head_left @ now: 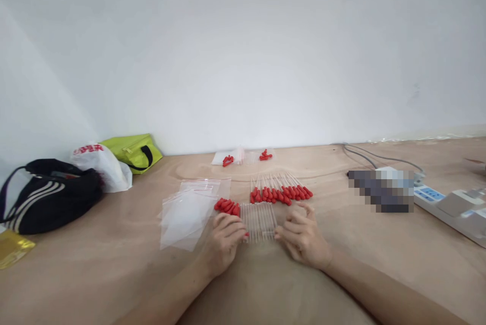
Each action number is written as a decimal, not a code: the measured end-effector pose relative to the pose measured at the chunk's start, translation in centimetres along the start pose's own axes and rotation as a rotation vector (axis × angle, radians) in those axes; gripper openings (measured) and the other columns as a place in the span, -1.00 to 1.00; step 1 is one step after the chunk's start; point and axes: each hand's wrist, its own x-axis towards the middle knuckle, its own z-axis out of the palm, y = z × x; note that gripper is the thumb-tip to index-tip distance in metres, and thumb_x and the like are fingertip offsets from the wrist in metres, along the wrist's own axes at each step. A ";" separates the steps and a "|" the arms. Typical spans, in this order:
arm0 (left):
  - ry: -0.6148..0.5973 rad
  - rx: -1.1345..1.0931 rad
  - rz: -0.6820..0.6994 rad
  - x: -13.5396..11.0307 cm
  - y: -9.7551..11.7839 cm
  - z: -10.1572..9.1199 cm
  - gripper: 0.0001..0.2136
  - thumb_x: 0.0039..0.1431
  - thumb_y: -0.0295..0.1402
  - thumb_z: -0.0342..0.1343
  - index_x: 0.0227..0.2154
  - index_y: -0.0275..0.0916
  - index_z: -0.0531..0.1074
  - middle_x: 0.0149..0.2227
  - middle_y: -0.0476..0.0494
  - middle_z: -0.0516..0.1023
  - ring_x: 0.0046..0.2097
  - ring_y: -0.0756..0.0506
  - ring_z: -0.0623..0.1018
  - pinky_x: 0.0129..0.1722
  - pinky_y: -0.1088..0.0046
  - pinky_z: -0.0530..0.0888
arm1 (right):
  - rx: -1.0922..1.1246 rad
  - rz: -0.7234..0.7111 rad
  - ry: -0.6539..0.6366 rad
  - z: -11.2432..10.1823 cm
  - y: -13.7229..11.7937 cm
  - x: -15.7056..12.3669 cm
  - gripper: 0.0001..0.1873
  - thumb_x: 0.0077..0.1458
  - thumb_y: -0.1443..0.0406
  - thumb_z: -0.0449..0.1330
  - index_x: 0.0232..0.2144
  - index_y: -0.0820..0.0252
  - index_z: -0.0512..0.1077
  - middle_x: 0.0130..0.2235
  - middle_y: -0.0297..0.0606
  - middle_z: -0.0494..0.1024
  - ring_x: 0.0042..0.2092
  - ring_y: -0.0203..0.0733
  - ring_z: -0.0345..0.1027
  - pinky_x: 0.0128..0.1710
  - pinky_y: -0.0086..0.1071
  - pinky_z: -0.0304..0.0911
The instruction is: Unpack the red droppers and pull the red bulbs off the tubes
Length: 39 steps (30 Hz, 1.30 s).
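Lying between the two sets of fingers: clear tubes point(260, 218), slender, glossy, set side by side in a flat row. Left hand point(224, 244): fingers curled nearly closed, a red piece point(246, 236) showing at the fingertips; firmness of hold cannot be told. Right hand point(304, 234): fingers bent inward, tips at the row's right edge; cannot tell whether they grip a tube. Loose red bulbs point(227, 206), smooth and rounded, just beyond the left fingers. Beyond the row, droppers point(281, 193) fanned out, red bulb ends toward the fingers. Thin transparent bags point(188, 213) overlap left of the left fingers. Bare room: nearer than the fingertips, between the forearms, and right of the right hand up to the white power strip point(450, 208). Wood-toned tabletop point(132, 244); plain pale wall point(243, 62) behind.
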 end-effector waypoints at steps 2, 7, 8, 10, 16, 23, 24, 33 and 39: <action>0.035 0.026 -0.030 -0.8 -0.9 -0.7 -0.86 0.19 -0.47 -0.08 -0.37 -0.21 0.38 -0.37 -0.03 0.51 -0.28 -0.03 0.43 -0.27 0.39 0.32 | -0.029 0.099 -0.004 -0.3 0.8 -0.4 -0.81 0.09 0.30 0.02 -0.46 0.10 0.43 -0.61 -0.42 0.39 -0.39 -0.33 0.19 -0.03 -0.18 -0.19; 0.181 0.047 -0.287 -2.1 -2.2 -1.2 -0.80 0.17 -0.43 -0.08 -0.18 -0.20 0.37 -0.34 -0.11 0.38 -0.31 -0.01 0.42 -0.34 0.48 0.41 | -0.131 0.259 0.017 -0.1 1.1 -0.8 -0.79 0.08 0.30 0.02 -0.36 0.06 0.46 -0.58 -0.39 0.44 -0.42 -0.33 0.22 -0.10 -0.27 -0.13; 0.231 0.068 -0.378 -2.2 -2.6 -1.1 -0.79 0.17 -0.39 -0.09 -0.18 -0.22 0.38 -0.34 -0.12 0.36 -0.32 -0.02 0.42 -0.34 0.47 0.41 | -0.148 0.281 0.013 0.0 1.0 -0.7 -0.78 0.07 0.32 0.00 -0.34 0.08 0.46 -0.56 -0.37 0.45 -0.42 -0.33 0.23 -0.12 -0.28 -0.12; 0.301 0.086 -0.571 -2.1 -3.5 -0.9 -0.76 0.15 -0.31 -0.10 -0.23 -0.24 0.41 -0.35 -0.12 0.35 -0.35 -0.03 0.43 -0.34 0.43 0.43 | -0.180 0.325 -0.008 0.2 0.6 -0.5 -0.75 0.05 0.36 -0.04 -0.34 0.13 0.44 -0.53 -0.35 0.46 -0.43 -0.32 0.24 -0.16 -0.31 -0.11; 0.312 -0.090 -1.015 -1.6 -7.0 -0.4 -0.59 -0.05 -0.08 -0.04 -0.25 -0.30 0.34 -0.45 -0.09 0.42 -0.43 -0.06 0.47 -0.41 0.41 0.46 | -0.234 0.410 -0.062 0.6 0.3 0.1 -0.83 -0.04 0.40 -0.04 -0.56 0.20 0.32 -0.61 -0.40 0.37 -0.51 -0.34 0.19 -0.22 -0.33 -0.11; 0.111 -0.170 -1.036 -1.2 -7.4 -0.1 -0.64 -0.08 -0.05 -0.04 -0.41 -0.25 0.39 -0.45 -0.11 0.53 -0.41 -0.09 0.53 -0.35 0.39 0.47 | -0.159 0.342 -0.076 0.8 0.0 0.4 -0.80 0.03 0.34 -0.02 -0.52 0.15 0.38 -0.55 -0.37 0.42 -0.41 -0.31 0.22 -0.17 -0.30 -0.13; 0.101 -0.160 -1.035 -1.2 -7.3 -0.2 -0.65 -0.06 -0.06 -0.07 -0.40 -0.24 0.40 -0.44 -0.11 0.54 -0.39 -0.10 0.53 -0.34 0.38 0.47 | -0.146 0.330 -0.085 0.8 -0.1 0.4 -0.81 0.04 0.30 0.00 -0.49 0.14 0.40 -0.54 -0.37 0.43 -0.39 -0.29 0.23 -0.15 -0.28 -0.14; 0.011 0.125 -0.897 -1.1 -6.5 -1.0 -0.64 0.05 -0.14 -0.16 -0.34 -0.26 0.44 -0.38 -0.18 0.54 -0.34 -0.16 0.50 -0.28 0.30 0.41 | -0.137 0.282 -0.158 0.2 -0.3 0.6 -0.65 0.04 0.05 0.01 -0.30 0.14 0.42 -0.44 -0.30 0.45 -0.31 -0.22 0.23 -0.14 -0.23 -0.10; 0.048 0.134 -0.850 -1.3 -6.3 -0.7 -0.62 0.10 -0.14 -0.18 -0.15 -0.28 0.31 -0.36 -0.15 0.52 -0.36 -0.13 0.48 -0.33 0.34 0.41 | -0.292 0.394 0.044 0.2 1.9 0.5 -0.78 0.09 0.22 -0.01 -0.37 0.14 0.42 -0.40 -0.27 0.46 -0.31 -0.24 0.23 -0.20 -0.30 -0.12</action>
